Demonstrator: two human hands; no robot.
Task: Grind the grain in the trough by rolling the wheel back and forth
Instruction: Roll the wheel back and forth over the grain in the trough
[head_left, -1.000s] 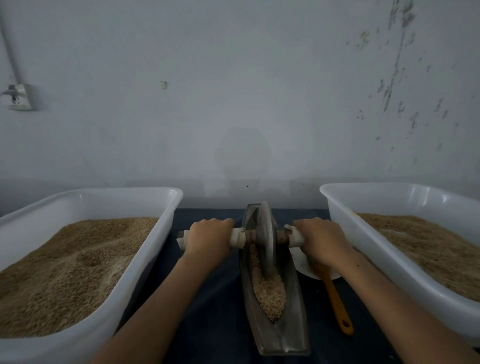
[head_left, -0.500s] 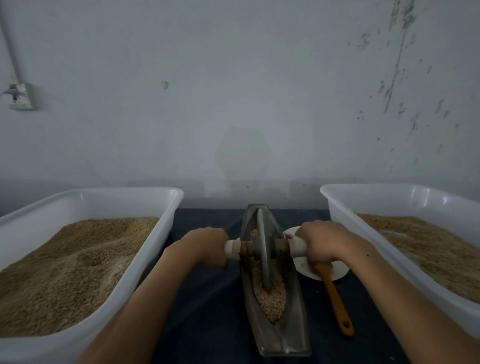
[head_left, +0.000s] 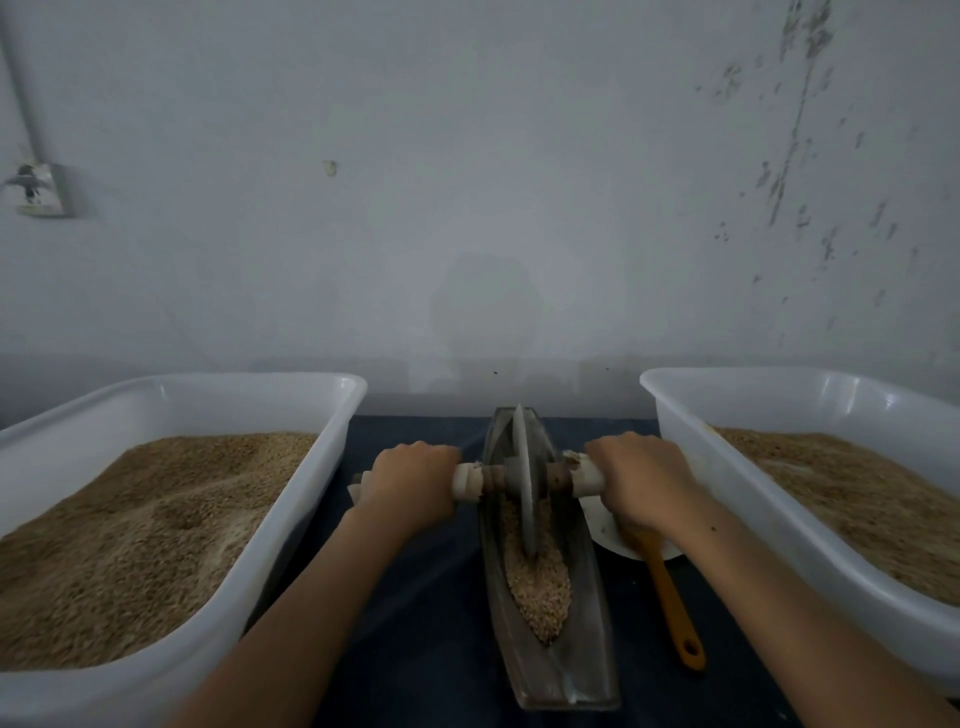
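Observation:
A narrow, boat-shaped metal trough (head_left: 589, 623) lies lengthwise on the dark table between two tubs. Tan grain (head_left: 540, 587) fills its near half. A thin grey wheel (head_left: 525, 483) stands upright in the far half of the trough, its lower edge sunk in the grain. An axle with white handle ends runs through it. My left hand (head_left: 413, 483) grips the left handle and my right hand (head_left: 641, 480) grips the right handle, both with fingers curled over the top.
A white tub of grain (head_left: 332, 431) stands on the left and another (head_left: 675, 415) on the right, close to my forearms. A white dish (head_left: 605, 525) and an orange-handled utensil (head_left: 672, 608) lie right of the trough. A grey wall rises just behind.
The wheel rolled toward me half a second ago, then back away to the far part of the trough. Both hands kept their grip on the handles throughout.

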